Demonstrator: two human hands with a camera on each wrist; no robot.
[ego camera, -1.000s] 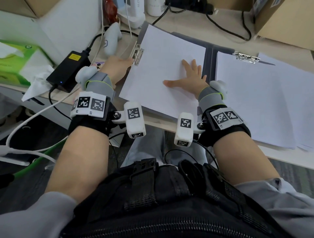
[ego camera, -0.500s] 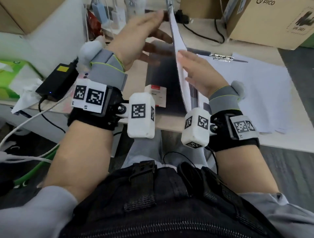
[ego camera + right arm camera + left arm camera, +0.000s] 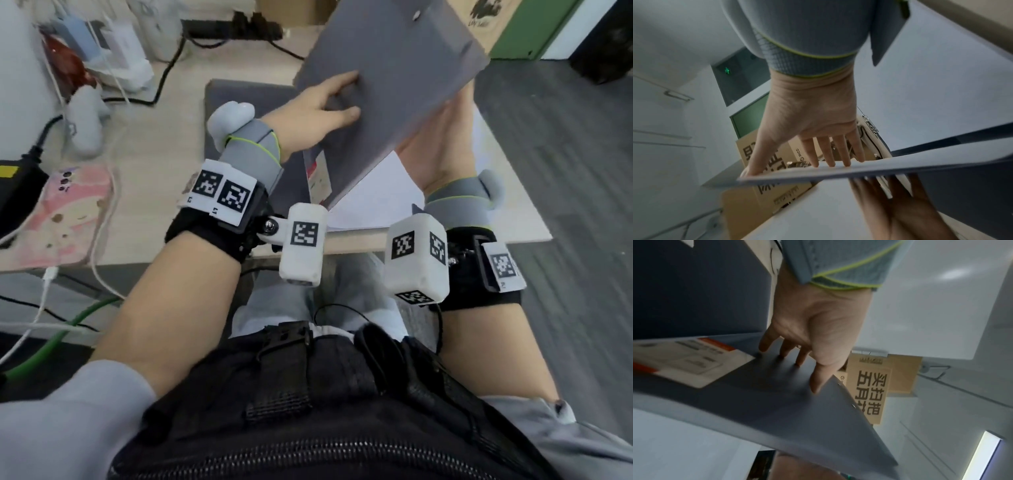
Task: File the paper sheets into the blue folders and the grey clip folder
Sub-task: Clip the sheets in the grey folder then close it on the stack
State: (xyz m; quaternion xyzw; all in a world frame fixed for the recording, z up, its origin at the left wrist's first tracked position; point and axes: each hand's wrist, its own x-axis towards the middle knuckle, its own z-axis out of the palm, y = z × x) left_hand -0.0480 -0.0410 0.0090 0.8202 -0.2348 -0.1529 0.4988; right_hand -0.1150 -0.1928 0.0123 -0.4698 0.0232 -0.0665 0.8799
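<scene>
A grey-blue folder flap [image 3: 404,78] is raised and tilted to the right above the table. My left hand [image 3: 318,106] lies on its outer face with straight fingers; in the left wrist view the fingertips [image 3: 813,386] press on the flap [image 3: 777,402]. My right hand [image 3: 442,144] supports it from below, its fingers hidden behind the flap. The right wrist view shows my right hand's fingers [image 3: 828,155] straight against the flap's edge [image 3: 838,173]. White paper sheets [image 3: 376,198] lie on the table under the flap. Another grey folder [image 3: 246,102] with a red-and-white label [image 3: 320,176] lies flat at the left.
A pink pad [image 3: 68,212], a black power adapter [image 3: 17,192], white cables and a white controller [image 3: 84,120] crowd the table's left side. A cardboard box [image 3: 486,13] stands at the back right. The table's right edge [image 3: 520,205] borders grey floor.
A second ago both hands lay flat on a sheet in the open folder. The flap was then lifted upright and has now swung further right, left hand outside, right hand beneath.
</scene>
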